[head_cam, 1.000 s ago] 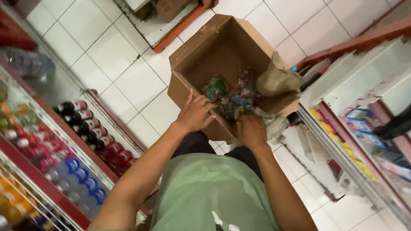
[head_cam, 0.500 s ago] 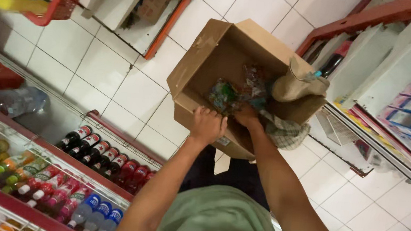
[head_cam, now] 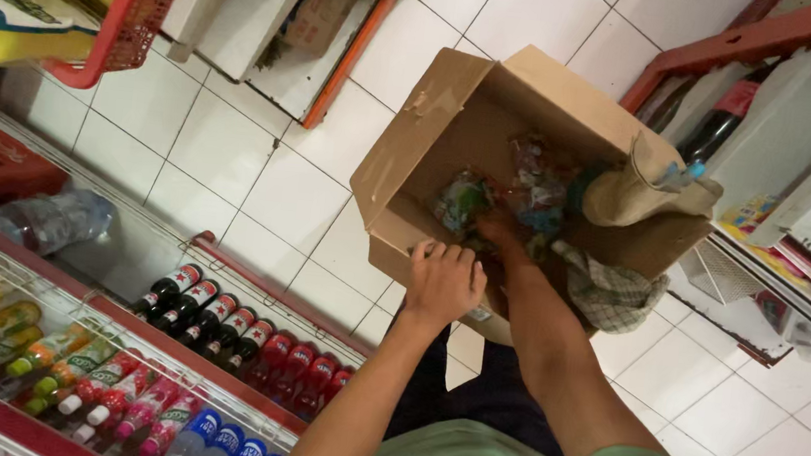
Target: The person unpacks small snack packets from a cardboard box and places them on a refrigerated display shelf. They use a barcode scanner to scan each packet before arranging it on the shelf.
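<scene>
Cardboard box (head_cam: 466, 115) sits open on the white tiled floor (head_cam: 272, 175), straight ahead of the person and slightly to their right, long axis running diagonally up and to the right in the head view. Left hand (head_cam: 444, 283) is clamped over the near rim, fingers curled onto the wall, steadying it. Right hand (head_cam: 497, 229) is down inside the box, buried among the snack packets (head_cam: 513, 194); it is the deeper one in, but whether it has closed on a packet I cannot tell, the fingers are hidden. Hands are apart, left on the edge, right a little beyond it. Packets are small, crinkly, mixed green, red and blue, heaped near the middle of the box floor. A tan folded bag (head_cam: 642, 186) hangs over the far right flap, a checked cloth (head_cam: 608, 289) drapes over the near right corner. Left of the person: a red-framed cooler shelf with a row of dark bottles (head_cam: 204, 313) with red-and-white labels, red-liquid bottles (head_cam: 298, 366) next to them, yellow and green drinks lower left. Upper left, a red basket (head_cam: 133, 18) holds yellow bags. Right side is white shelving on red rails.
</scene>
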